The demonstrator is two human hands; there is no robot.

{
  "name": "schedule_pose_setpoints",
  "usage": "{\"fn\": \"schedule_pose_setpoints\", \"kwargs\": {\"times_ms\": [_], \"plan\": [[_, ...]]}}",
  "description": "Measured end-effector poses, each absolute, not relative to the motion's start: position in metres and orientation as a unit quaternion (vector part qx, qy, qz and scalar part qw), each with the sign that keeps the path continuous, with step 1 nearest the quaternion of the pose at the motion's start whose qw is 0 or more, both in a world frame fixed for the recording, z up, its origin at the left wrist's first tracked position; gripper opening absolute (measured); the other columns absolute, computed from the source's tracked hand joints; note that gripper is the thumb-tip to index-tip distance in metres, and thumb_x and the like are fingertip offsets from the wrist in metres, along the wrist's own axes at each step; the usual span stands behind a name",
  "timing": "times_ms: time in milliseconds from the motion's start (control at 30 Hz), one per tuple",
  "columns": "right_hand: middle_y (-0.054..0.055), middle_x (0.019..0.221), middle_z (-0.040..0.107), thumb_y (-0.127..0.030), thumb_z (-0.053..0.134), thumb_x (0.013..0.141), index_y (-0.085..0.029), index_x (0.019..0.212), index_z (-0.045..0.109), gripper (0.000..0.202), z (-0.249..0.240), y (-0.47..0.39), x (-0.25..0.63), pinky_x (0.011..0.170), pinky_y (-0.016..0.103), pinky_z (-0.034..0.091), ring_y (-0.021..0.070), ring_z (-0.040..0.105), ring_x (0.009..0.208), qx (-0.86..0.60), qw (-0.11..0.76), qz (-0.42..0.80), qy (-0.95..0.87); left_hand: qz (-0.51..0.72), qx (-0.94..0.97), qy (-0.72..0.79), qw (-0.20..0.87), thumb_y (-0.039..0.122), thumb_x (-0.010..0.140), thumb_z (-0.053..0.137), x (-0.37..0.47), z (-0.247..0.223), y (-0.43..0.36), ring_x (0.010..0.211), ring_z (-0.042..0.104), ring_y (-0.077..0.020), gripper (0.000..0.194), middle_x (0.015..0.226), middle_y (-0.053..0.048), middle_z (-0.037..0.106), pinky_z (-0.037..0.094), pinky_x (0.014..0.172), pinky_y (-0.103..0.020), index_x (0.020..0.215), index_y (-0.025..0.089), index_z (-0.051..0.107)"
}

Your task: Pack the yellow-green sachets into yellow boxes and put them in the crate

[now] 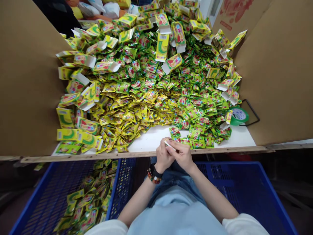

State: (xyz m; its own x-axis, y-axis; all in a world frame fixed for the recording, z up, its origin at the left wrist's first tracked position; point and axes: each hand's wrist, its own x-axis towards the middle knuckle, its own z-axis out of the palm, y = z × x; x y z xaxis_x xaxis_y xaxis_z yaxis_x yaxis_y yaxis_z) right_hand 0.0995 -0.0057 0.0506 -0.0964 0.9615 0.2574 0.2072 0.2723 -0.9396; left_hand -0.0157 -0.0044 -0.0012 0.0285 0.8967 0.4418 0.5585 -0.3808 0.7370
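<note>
My left hand (163, 156) and my right hand (182, 154) meet at the table's near edge, both closed around a small carton (169, 144) of which only a white end shows. A beaded bracelet sits on my left wrist. Just beyond my fingers lies a heap of green and yellow sachets (156, 94). It spreads across the white table (151, 138). Open yellow-green cartons (83, 60) with white flaps ring the heap on the left and at the back.
Brown cardboard walls (26, 81) stand on both sides of the table. A green tape roll (239, 116) lies at the right. A blue crate (80, 199) with filled cartons sits below left, another blue crate (244, 189) below right. Another person (61, 16) is at the far left.
</note>
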Motion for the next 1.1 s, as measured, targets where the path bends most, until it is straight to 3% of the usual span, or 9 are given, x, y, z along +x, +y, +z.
{"fn": "schedule_pose_setpoints", "kwargs": {"times_ms": [100, 200, 433, 567, 667, 767, 867, 1000, 1100], "plan": [[0.007, 0.107, 0.075, -0.031, 0.061, 0.087, -0.025, 0.11, 0.074, 0.027, 0.05, -0.004, 0.093, 0.08, 0.039, 0.06, 0.025, 0.073, 0.09, -0.499, 0.495, 0.381, -0.601, 0.449, 0.676, 0.557, 0.176, 0.025, 0.081, 0.052, -0.015, -0.003, -0.004, 0.073, 0.065, -0.0183, 0.04, 0.094, -0.007, 0.064, 0.053, 0.063, -0.03, 0.119, 0.019, 0.043], [0.006, 0.102, 0.077, -0.033, 0.059, 0.089, -0.026, 0.11, 0.074, 0.027, 0.053, -0.002, 0.094, 0.073, 0.038, 0.061, 0.0241, 0.074, 0.083, -0.492, 0.482, 0.405, -0.601, 0.452, 0.676, 0.554, 0.178, 0.03, 0.079, 0.055, -0.014, -0.004, -0.004, 0.074, 0.064, -0.0185, 0.043, 0.094, -0.007, 0.063, 0.052, 0.063, -0.029, 0.118, 0.019, 0.041], [0.009, 0.127, 0.066, -0.027, 0.052, 0.094, -0.025, 0.137, 0.054, 0.044, 0.052, -0.007, 0.106, 0.101, 0.045, 0.051, 0.0258, 0.061, 0.12, -0.424, 0.399, 0.32, -0.747, 0.442, 0.667, 0.564, 0.203, 0.036, 0.087, 0.046, -0.018, -0.004, -0.006, 0.076, 0.064, -0.0237, 0.038, 0.096, -0.012, 0.061, 0.05, 0.064, -0.037, 0.12, 0.019, 0.041], [0.012, 0.126, 0.066, -0.024, 0.045, 0.096, -0.023, 0.14, 0.051, 0.044, 0.047, -0.016, 0.101, 0.097, 0.044, 0.053, 0.0255, 0.063, 0.116, -0.436, 0.372, 0.275, -0.772, 0.458, 0.671, 0.538, 0.225, 0.038, 0.092, 0.034, -0.014, -0.004, -0.007, 0.082, 0.063, -0.0255, 0.031, 0.097, -0.014, 0.06, 0.05, 0.072, -0.04, 0.115, 0.019, 0.042], [0.011, 0.122, 0.068, -0.028, 0.047, 0.096, -0.025, 0.138, 0.054, 0.042, 0.046, -0.016, 0.104, 0.092, 0.043, 0.054, 0.025, 0.065, 0.11, -0.401, 0.374, 0.322, -0.772, 0.498, 0.669, 0.512, 0.206, 0.043, 0.091, 0.041, -0.018, -0.001, -0.007, 0.092, 0.062, -0.0237, 0.034, 0.105, -0.013, 0.058, 0.051, 0.079, -0.04, 0.117, 0.02, 0.041], [0.007, 0.112, 0.072, -0.032, 0.046, 0.097, -0.027, 0.14, 0.05, 0.044, 0.043, -0.001, 0.123, 0.083, 0.039, 0.057, 0.0227, 0.068, 0.099, -0.393, 0.381, 0.379, -0.746, 0.516, 0.63, 0.569, 0.115, 0.047, 0.082, 0.061, -0.057, 0.013, -0.015, 0.099, 0.059, -0.0241, 0.044, 0.109, -0.009, 0.058, 0.051, 0.085, -0.043, 0.114, 0.023, 0.043], [0.012, 0.118, 0.069, -0.024, 0.044, 0.096, -0.022, 0.141, 0.048, 0.046, 0.04, 0.031, 0.15, 0.094, 0.045, 0.05, 0.0263, 0.062, 0.109, -0.519, 0.376, 0.242, -0.728, 0.497, 0.465, 0.728, -0.078, 0.042, 0.075, 0.069, -0.134, 0.038, -0.038, 0.1, 0.058, -0.0296, 0.036, 0.103, -0.007, 0.058, 0.048, 0.087, -0.055, 0.099, 0.025, 0.049], [0.02, 0.135, 0.056, -0.004, 0.041, 0.088, -0.011, 0.144, 0.043, 0.057, 0.034, 0.072, 0.164, 0.101, 0.052, 0.037, 0.0339, 0.043, 0.127, -0.575, 0.202, 0.071, -0.789, 0.4, 0.325, 0.818, -0.253, 0.035, 0.069, 0.075, -0.22, 0.064, -0.069, 0.136, 0.03, -0.0439, 0.049, 0.146, -0.004, 0.04, 0.023, 0.106, -0.072, 0.112, 0.035, 0.052], [0.022, 0.121, 0.061, 0.002, 0.042, 0.084, -0.01, 0.144, 0.041, 0.061, 0.029, 0.085, 0.158, 0.093, 0.05, 0.037, 0.0331, 0.049, 0.114, -0.58, 0.111, 0.027, -0.807, 0.413, 0.425, 0.775, -0.219, 0.036, 0.076, 0.069, -0.217, 0.069, -0.049, 0.126, 0.046, -0.0367, 0.038, 0.134, -0.003, 0.053, 0.034, 0.105, -0.062, 0.112, 0.032, 0.057]]}}
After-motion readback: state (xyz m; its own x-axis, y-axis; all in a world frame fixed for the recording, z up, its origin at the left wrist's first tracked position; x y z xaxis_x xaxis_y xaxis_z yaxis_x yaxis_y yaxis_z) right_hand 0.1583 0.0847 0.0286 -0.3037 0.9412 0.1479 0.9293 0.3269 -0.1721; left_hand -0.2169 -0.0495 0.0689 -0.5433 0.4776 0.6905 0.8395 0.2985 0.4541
